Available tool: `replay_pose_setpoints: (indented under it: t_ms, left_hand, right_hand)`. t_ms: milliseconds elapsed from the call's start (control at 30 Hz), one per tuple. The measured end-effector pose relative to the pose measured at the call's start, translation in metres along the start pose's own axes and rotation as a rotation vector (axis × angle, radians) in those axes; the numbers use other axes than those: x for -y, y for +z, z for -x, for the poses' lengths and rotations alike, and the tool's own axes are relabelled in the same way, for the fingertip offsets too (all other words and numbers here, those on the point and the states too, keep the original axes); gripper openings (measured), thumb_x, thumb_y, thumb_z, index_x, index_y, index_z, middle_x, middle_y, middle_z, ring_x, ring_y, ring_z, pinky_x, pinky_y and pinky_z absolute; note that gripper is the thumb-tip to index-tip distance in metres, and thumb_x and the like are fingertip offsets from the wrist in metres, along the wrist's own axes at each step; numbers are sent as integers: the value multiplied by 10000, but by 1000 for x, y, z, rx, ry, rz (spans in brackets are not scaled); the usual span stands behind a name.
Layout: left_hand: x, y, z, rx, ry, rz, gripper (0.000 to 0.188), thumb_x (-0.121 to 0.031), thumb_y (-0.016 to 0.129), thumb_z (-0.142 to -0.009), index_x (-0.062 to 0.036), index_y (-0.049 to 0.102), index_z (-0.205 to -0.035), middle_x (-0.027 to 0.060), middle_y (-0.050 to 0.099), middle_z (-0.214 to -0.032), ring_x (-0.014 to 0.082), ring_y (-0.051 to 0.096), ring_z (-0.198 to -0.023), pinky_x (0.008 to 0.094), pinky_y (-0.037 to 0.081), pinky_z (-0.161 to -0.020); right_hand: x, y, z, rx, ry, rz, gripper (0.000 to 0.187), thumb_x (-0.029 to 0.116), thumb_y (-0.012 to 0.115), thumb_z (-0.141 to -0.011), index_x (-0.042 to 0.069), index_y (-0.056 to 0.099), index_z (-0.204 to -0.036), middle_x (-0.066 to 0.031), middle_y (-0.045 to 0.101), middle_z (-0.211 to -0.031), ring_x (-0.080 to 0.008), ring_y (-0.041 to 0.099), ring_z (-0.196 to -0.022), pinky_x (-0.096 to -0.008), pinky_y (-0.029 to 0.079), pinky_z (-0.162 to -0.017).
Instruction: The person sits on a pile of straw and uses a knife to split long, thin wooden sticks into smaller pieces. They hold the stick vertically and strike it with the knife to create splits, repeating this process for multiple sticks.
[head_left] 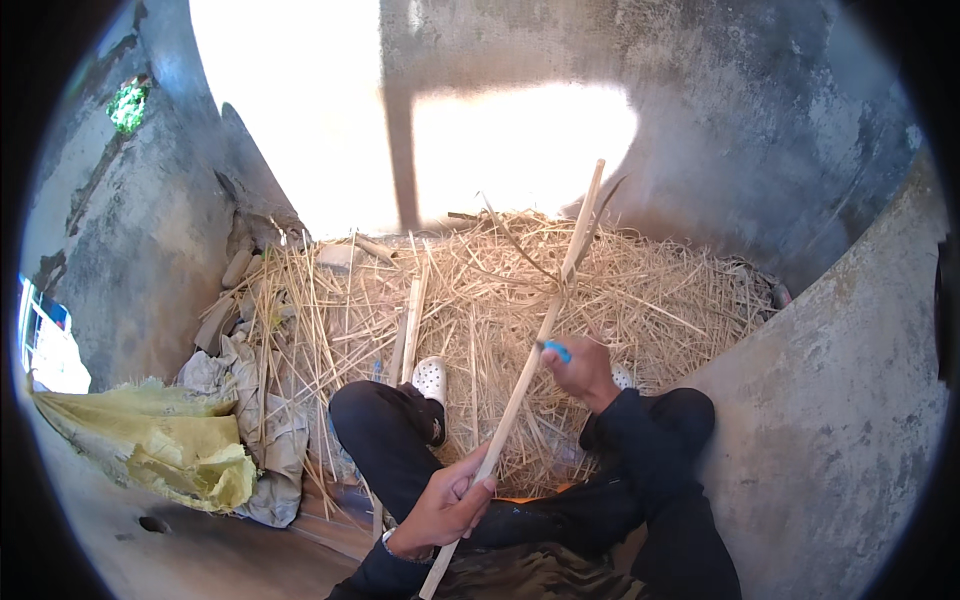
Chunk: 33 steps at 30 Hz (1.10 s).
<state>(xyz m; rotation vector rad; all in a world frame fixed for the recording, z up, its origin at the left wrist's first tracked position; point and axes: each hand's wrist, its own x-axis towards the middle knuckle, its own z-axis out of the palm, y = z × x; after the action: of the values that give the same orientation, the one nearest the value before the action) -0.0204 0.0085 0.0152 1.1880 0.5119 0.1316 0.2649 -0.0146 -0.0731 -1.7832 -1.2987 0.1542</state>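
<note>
A long pale wooden strip (525, 375), probably split bamboo, slants from my lap up toward the far wall. My left hand (445, 505) is closed around its lower part, with the end sticking out below. Beside the strip's middle, my right hand (583, 370) grips a small blue-handled knife (555, 351); its short dark blade is at the strip's edge and hard to make out. Thin curled shavings (520, 245) stand out from the strip farther up, by its upper half.
Straw-like shavings (650, 290) cover the floor up to the sunlit wall (520, 130). More strips (412, 320) lie left of my white clog (429, 378). At left are a torn yellow sack (190, 450) and a grey cloth (280, 450). Concrete walls (830, 400) curve around me.
</note>
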Motion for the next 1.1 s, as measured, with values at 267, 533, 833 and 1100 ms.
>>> replay_pose_setpoints:
  t_ms: [267, 533, 833, 1100]
  left_hand:
    - [-4, -1, -7, -17, 14, 122, 472, -166, 448, -1007, 15, 319, -1424, -37, 392, -555, 34, 343, -415, 195, 312, -443]
    - [-3, 7, -6, 5, -32, 90, 465, -136, 433, -1010, 12, 311, -1433, -46, 384, -567, 30, 347, -434, 190, 320, -441]
    - [5, 3, 10, -5, -33, 46, 485, -118, 443, -1004, 0, 294, -1451, -49, 388, -568, 27, 353, -440, 185, 333, -418]
    - [9, -4, -3, -134, 75, -94, 526, -110, 460, -999, -6, 257, -1472, -66, 433, -612, 7, 383, -489, 177, 315, -430]
  right_hand:
    - [23, 10, 10, 28, -274, 141, 697, 756, 531, -764, 106, 492, -519, -81, 466, -486, -281, 530, -432, -394, 382, -417]
    - [-21, -4, -9, -78, 75, 293, 639, 692, 555, -796, 104, 545, -547, -82, 474, -465, -283, 535, -449, -412, 391, -434]
    - [-57, -6, -27, -230, 118, 357, 641, 617, 512, -872, 41, 565, -596, -145, 509, -493, -342, 531, -485, -439, 402, -485]
    - [14, 8, 14, 106, -17, -86, 719, 682, 486, -858, 19, 515, -582, -122, 481, -490, -299, 489, -446, -408, 380, -466]
